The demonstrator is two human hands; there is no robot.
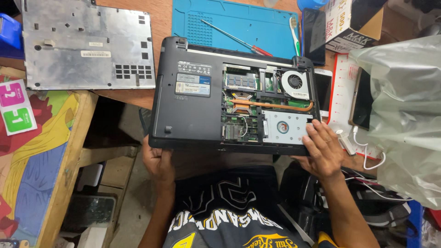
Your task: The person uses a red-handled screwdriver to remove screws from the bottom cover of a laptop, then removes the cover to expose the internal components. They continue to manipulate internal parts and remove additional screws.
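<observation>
Black plastic laptop (193, 110), turned upside down, lies at the near edge of the wooden tabletop (161, 18), and both hands hold it there. The left hand (157, 161) grips the near left corner from below, with the thumb on the edge. The right hand (322, 149) lies open and flat, fingers spread on the silver drive bracket (282, 126) at the near right corner.

One service opening of the laptop is already uncovered: inside I count one round cooling fan (295, 81), one copper heat pipe (271, 104) and one green memory board (241, 80). These parts seem to sit in place, so I judge that the opening is done and the inner work is not done yet.

Farther on the left rests one grey metal bottom cover (87, 43) of another machine. Behind the laptop lies one blue rubber work mat (234, 23) with one red-handled screwdriver (236, 39) and one white-green toothbrush (295, 34). On the right side stand one dark phone (313, 34) and one cardboard box (353, 20), beside a grey plastic bag (404, 105).
</observation>
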